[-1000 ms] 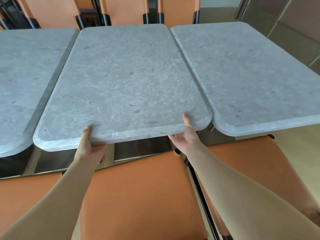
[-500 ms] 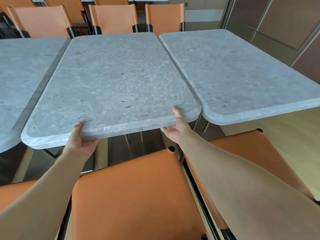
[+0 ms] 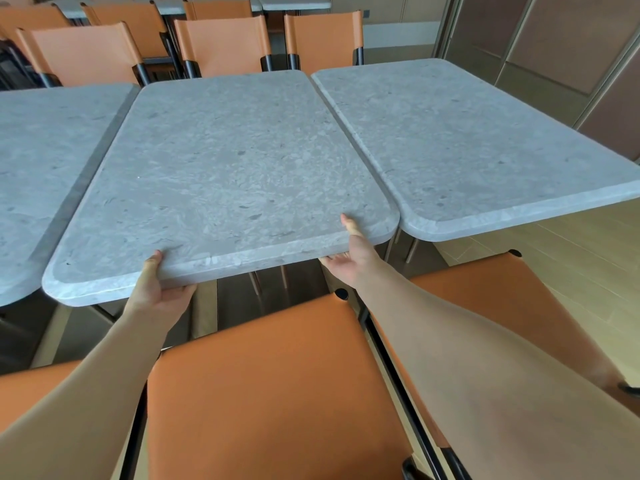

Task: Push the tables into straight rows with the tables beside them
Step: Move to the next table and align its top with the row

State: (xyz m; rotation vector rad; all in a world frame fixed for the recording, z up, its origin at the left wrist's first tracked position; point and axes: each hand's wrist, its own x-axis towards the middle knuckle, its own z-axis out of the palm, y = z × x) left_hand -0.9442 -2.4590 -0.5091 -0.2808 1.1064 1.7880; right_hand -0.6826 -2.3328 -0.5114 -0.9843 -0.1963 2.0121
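Three grey stone-topped tables stand side by side. The middle table is the one I hold at its near edge. My left hand grips that edge left of centre, thumb on top and fingers underneath. My right hand grips it near the right corner the same way. The right table sits close beside it, with a narrow gap that widens toward the near corners. The left table lies beside it across a dark gap. The middle table's near edge reaches closer to me than the right table's.
An orange chair back stands directly in front of me between my arms, with another orange chair to its right. Several orange chairs line the far side. Brown wall panels rise at the right over light wood floor.
The tables sit farther from me and lower in view than before, and more of the far chairs shows. Both hands have kept their grip on the middle table's near edge.
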